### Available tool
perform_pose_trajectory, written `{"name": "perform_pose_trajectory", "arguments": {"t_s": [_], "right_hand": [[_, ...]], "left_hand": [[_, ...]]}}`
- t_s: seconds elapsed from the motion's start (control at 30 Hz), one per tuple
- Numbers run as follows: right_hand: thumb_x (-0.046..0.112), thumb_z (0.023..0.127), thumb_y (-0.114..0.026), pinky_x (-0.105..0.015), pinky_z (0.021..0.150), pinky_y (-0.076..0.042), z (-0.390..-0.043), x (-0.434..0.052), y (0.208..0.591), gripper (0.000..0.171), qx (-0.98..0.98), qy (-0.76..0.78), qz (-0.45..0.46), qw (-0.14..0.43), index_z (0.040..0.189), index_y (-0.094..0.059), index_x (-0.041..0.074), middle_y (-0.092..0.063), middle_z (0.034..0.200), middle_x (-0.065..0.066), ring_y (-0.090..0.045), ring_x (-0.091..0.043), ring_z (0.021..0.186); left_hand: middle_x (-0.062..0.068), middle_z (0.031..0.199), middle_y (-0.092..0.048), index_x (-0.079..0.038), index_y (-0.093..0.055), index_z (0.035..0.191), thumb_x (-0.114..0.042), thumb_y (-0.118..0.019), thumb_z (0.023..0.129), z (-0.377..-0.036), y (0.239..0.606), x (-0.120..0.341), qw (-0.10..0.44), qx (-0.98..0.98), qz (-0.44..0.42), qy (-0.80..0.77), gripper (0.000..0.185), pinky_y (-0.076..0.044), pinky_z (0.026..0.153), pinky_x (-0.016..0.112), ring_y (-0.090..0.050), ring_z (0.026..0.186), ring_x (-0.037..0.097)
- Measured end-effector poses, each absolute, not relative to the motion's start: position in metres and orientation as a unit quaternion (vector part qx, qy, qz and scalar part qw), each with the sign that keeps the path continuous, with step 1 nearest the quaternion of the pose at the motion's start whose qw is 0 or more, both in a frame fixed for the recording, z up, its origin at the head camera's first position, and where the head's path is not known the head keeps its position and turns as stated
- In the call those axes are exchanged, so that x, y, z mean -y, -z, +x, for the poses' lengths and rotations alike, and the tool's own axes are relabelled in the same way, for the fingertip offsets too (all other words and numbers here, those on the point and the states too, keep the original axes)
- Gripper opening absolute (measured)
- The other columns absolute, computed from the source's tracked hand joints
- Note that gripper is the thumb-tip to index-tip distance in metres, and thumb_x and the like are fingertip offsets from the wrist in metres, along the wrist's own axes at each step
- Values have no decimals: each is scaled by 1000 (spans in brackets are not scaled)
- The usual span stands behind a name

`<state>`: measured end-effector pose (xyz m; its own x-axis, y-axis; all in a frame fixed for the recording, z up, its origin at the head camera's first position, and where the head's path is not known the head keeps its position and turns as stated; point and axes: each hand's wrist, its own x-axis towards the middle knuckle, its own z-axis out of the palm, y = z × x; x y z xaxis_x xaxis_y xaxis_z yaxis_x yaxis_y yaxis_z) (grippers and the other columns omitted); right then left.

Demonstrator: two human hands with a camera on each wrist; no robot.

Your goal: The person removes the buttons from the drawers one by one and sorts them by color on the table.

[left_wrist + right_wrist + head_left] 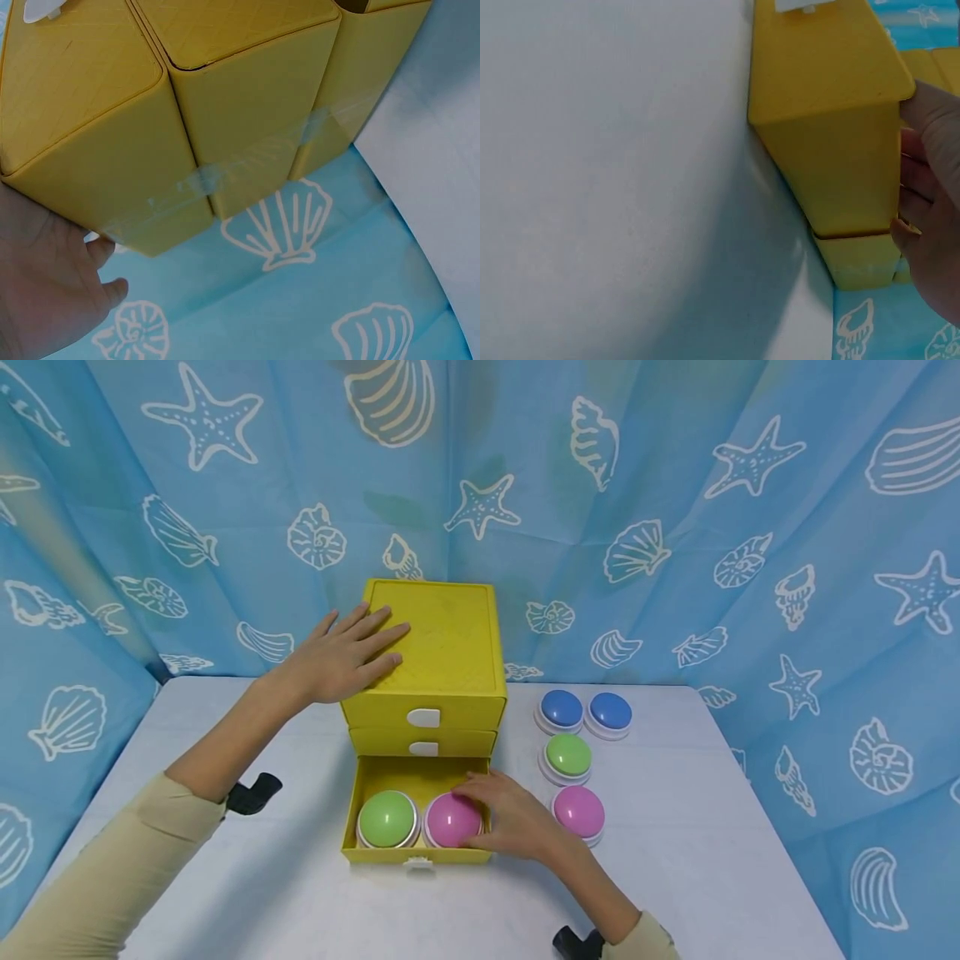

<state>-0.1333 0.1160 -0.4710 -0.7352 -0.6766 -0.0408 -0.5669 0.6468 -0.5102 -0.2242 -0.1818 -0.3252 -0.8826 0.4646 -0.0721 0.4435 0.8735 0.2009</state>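
- Two blue buttons (586, 711) sit side by side on the white table (720, 877).
- A green button (567, 756) lies just in front of them.
- A pink button (579, 812) lies nearest.
- A blue seashell curtain (675, 510) hangs behind.

My right hand (513, 822) covers the right edge of the pink button (450, 819) in the open bottom drawer (416, 852), so I can't tell whether my fingers grip it. My right wrist view cuts that hand off at the edge and hides the button behind the drawer's wall. My left hand (45, 289) is blurred and cropped at the near-left corner of its wrist view.
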Motion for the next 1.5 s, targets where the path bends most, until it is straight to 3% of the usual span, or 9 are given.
{"name": "perform_pose_trajectory", "arguments": {"t_s": [0.57,0.7,0.87,1.2,1.5], "right_hand": [[40,78,-85,-51,117,-21,-139,-109,464,66,-906,151,-382,102,135,-64,13,-65,129,0,-49,-23,132],[40,78,-84,-47,113,-33,-139,-113,465,69,-905,192,-361,115,138,-61,15,-62,133,1,-49,-21,130],[36,79,-82,-41,98,-50,-138,-120,456,73,-888,286,-326,151,143,-55,14,-55,139,-1,-49,-21,127],[32,79,-81,-46,100,-49,-135,-135,432,70,-867,370,-312,120,142,-55,17,-53,140,3,-49,-17,128],[25,73,-84,-46,92,-54,-131,-163,413,74,-883,368,-273,104,141,-54,21,-52,139,5,-50,-18,126]], "left_hand": [[12,166,-9,-21,-22,161,-54,-24,107,-223,324,182,59,-966,236,-87,64,4,117,59,2,151,36],[12,166,-9,-22,-22,161,-55,-23,107,-223,325,182,59,-966,236,-89,64,4,117,59,1,151,36],[12,166,-10,-21,-23,161,-54,-24,107,-224,325,182,59,-965,237,-92,63,4,117,59,2,151,36],[12,166,-10,-20,-23,161,-53,-25,107,-224,324,181,58,-966,236,-92,63,4,117,59,1,151,36],[12,166,-9,-20,-23,161,-53,-25,108,-224,323,182,61,-966,235,-92,63,4,117,59,1,151,37]]}}
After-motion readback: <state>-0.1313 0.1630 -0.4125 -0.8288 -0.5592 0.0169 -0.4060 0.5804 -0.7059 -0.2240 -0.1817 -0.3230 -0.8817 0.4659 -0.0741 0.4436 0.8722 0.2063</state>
